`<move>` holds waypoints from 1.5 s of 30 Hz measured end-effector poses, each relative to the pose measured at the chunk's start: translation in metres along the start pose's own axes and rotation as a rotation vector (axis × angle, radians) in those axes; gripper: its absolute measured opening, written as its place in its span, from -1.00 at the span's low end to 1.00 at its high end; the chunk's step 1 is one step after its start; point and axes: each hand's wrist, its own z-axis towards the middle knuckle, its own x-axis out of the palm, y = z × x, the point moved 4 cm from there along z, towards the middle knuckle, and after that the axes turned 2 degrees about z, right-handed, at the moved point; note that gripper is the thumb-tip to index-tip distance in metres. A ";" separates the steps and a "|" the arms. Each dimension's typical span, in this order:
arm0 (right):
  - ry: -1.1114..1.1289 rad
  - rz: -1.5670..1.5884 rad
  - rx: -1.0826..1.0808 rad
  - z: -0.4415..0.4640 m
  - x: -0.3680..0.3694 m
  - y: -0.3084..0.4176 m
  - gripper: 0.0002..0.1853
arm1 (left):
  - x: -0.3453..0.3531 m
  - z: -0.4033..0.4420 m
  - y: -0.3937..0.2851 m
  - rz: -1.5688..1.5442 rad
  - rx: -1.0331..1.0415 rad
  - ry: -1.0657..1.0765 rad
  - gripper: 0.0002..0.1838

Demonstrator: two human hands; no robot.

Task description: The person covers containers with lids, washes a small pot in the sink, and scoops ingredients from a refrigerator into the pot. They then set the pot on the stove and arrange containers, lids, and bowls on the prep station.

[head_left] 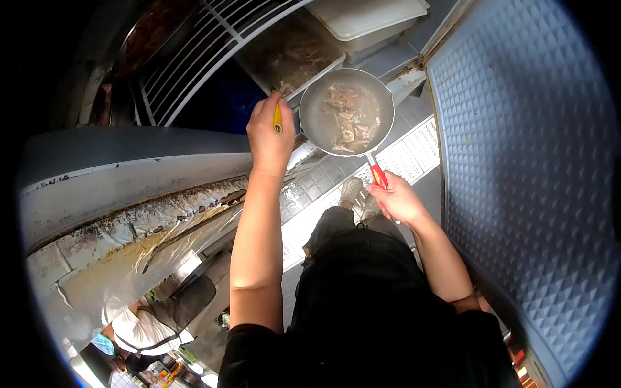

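Observation:
My right hand [398,199] is closed around the red handle [379,176] of a metal saucepan [309,132], held out in front of me. Pieces of pale meat [349,116] lie in the pan with some cloudy liquid. My left hand [268,139] grips a yellow-handled utensil [277,119]; its working end points toward a rectangular tub [336,63], and I cannot make out its kind. More meat pieces sit in murky liquid inside that tub, just beyond the pan's rim.
A white wire shelf [213,29] spans the cabinet at upper left. Behind the tub stands a lidded white container [372,19]. An embossed metal door [524,149] stands open on my right. A worn, rusty edge [139,207] runs at left. A person in white [139,330] is at lower left.

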 end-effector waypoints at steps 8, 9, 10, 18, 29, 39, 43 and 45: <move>0.005 -0.023 -0.006 -0.009 0.003 0.016 -0.80 | -0.013 0.006 -0.014 -0.226 -0.226 0.071 -0.80; 0.002 -0.021 -0.012 -0.010 0.004 0.017 -0.79 | -0.015 0.008 -0.016 -0.227 -0.220 0.087 -0.80; -0.002 -0.026 -0.008 -0.011 0.004 0.018 -0.80 | -0.018 0.009 -0.016 -0.229 -0.215 0.101 -0.80; -0.022 -0.082 -0.018 -0.014 0.005 0.022 -0.82 | -0.022 0.024 -0.002 -0.150 -0.313 -0.041 -0.74; -0.016 -0.109 -0.022 -0.016 0.006 0.027 -0.82 | -0.014 0.060 -0.027 -0.626 -0.628 0.060 -0.74; -0.004 -0.108 -0.019 -0.015 0.001 0.026 -0.80 | -0.039 0.026 -0.013 -0.922 -0.820 -0.257 -0.72; 0.008 -0.066 -0.019 -0.013 0.001 0.023 -0.80 | -0.045 0.018 -0.028 -0.900 -0.754 -0.312 -0.73; 0.004 -0.036 -0.032 -0.014 0.002 0.024 -0.78 | -0.052 0.018 -0.037 -0.896 -0.710 -0.330 -0.73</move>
